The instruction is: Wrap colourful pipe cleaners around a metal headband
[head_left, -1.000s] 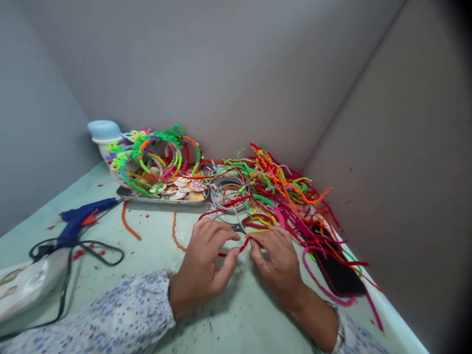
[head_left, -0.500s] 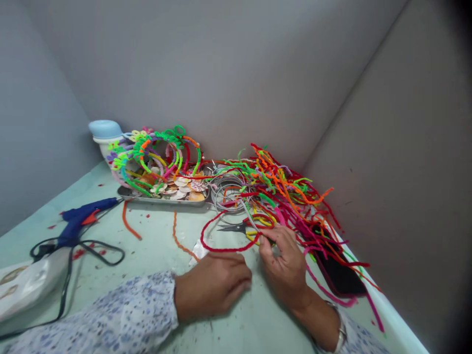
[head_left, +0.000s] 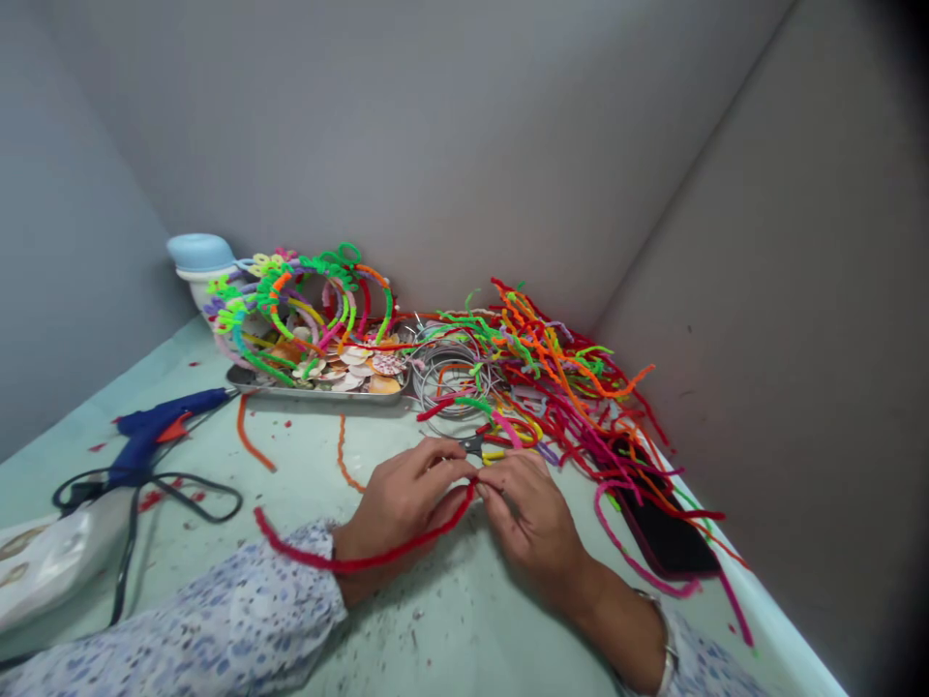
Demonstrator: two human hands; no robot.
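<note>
A red pipe cleaner (head_left: 363,557) runs from my fingertips back over my left wrist to the left. My left hand (head_left: 403,503) pinches its near end, fingers closed. Meeting it fingertip to fingertip, my right hand (head_left: 529,513) pinches the same end. Just beyond the fingers lie scissors (head_left: 483,448) with yellow handles on the pale green table (head_left: 450,629). Behind them a tangled pile of pipe cleaners (head_left: 558,387) in red, orange, green and pink spreads to the right.
A metal tray (head_left: 319,392) of shells and pipe-cleaner headbands stands at the back, with wire hoops (head_left: 446,373) beside it. A blue glue gun (head_left: 156,426) and its black cord lie at the left. A dark phone (head_left: 664,537) rests under the pile. Grey walls enclose the corner.
The red pipe cleaner, looped on the table half a second ago, is now pulled out toward me over my left wrist. Both hands have come together again at its end.
</note>
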